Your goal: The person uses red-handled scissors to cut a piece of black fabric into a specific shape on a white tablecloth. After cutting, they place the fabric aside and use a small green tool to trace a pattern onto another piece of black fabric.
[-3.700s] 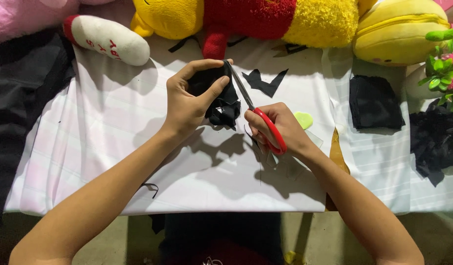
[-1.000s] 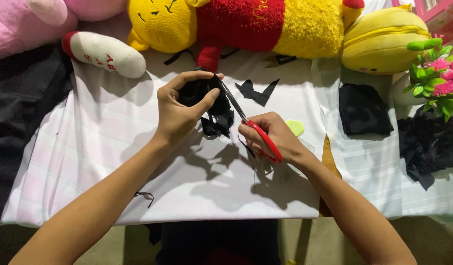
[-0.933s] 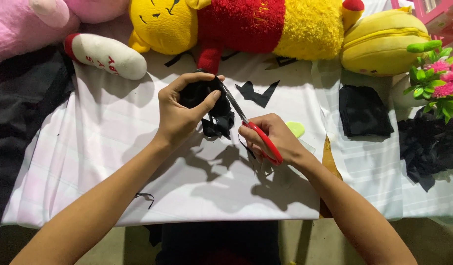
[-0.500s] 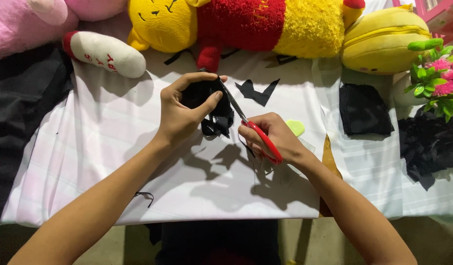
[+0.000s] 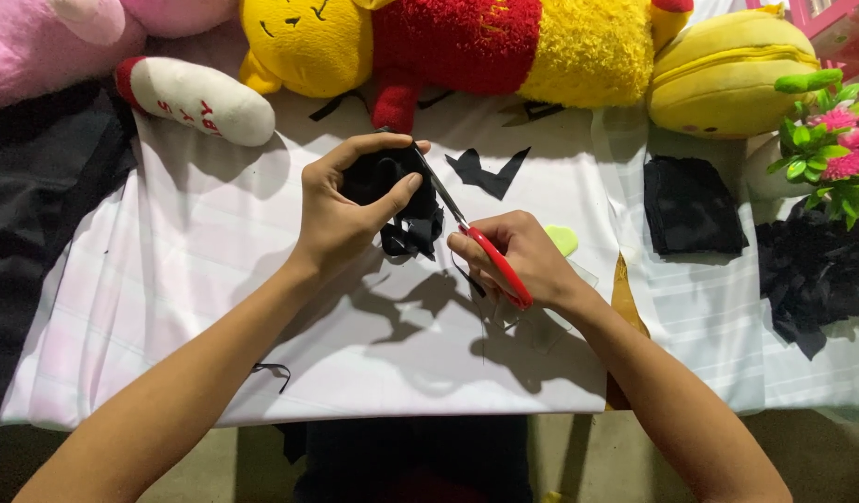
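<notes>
Between the left hand (image 5: 350, 210) fingers, clamped, a black fabric piece (image 5: 399, 200) is taking the red-handled scissors (image 5: 471, 244), right hand (image 5: 518, 261) gripping; cut scraps (image 5: 488, 171) are lying beyond, cutting seemingly partway.

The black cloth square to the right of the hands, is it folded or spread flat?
Flat, as far as visible: the black cloth square lies on the white sheet with straight edges; layers cannot be told.
</notes>
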